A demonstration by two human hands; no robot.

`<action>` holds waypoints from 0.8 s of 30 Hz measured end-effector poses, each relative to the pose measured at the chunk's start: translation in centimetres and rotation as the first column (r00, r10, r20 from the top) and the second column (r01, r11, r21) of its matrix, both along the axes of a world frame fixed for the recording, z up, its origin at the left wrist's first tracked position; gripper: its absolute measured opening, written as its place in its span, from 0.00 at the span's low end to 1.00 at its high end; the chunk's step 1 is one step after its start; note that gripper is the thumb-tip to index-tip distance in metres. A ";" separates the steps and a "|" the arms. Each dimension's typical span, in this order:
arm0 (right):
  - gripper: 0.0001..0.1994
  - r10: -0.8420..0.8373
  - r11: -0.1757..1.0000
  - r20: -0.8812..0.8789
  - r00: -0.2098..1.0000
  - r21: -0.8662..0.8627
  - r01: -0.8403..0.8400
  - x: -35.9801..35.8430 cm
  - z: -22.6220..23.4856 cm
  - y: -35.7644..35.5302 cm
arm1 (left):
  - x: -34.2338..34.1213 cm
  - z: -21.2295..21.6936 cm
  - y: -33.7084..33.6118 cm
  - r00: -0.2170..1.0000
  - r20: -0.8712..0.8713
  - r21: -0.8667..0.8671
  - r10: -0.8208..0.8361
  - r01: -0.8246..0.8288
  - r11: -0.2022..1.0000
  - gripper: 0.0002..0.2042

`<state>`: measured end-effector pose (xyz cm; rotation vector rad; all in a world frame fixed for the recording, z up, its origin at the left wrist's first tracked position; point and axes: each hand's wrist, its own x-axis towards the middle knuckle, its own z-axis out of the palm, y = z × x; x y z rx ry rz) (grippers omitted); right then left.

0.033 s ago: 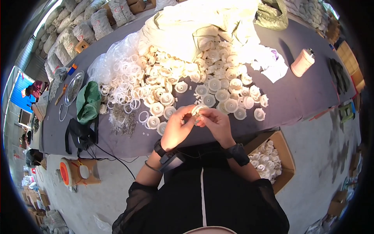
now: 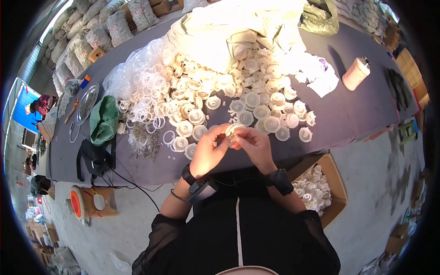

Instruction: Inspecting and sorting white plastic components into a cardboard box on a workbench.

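Note:
My left hand [image 2: 208,151] and my right hand [image 2: 256,145] meet at the table's near edge. Between their fingertips is a small round white plastic part [image 2: 233,129], gripped from both sides; fingers hide much of it. Just beyond lies a broad heap of round, flanged white plastic parts [image 2: 261,112], some loose, such as a single flanged part [image 2: 305,134] on the right. To the left of the heap are many thin translucent rings [image 2: 145,103]. A pile of tiny grey metal pieces [image 2: 144,141], too small to make out, lies nearer to me.
A pale sack [image 2: 206,34] covers the heap's far side. Left on the grey table [image 2: 339,114] are a green cloth bag [image 2: 103,120], a metal tray [image 2: 87,103] and a black pouch with cables [image 2: 95,156]. A pink bottle [image 2: 356,73] stands right. Below, a carton [image 2: 339,195] holds white parts.

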<state>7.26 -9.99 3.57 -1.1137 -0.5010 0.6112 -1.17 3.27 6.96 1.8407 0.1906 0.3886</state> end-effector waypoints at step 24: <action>0.19 0.152 0.979 -0.080 0.985 0.149 -0.139 0.4 -0.9 -1.4 | -1.1 -0.3 -1.4 0.991 0.068 -0.383 -0.112 0.130 0.914 0.17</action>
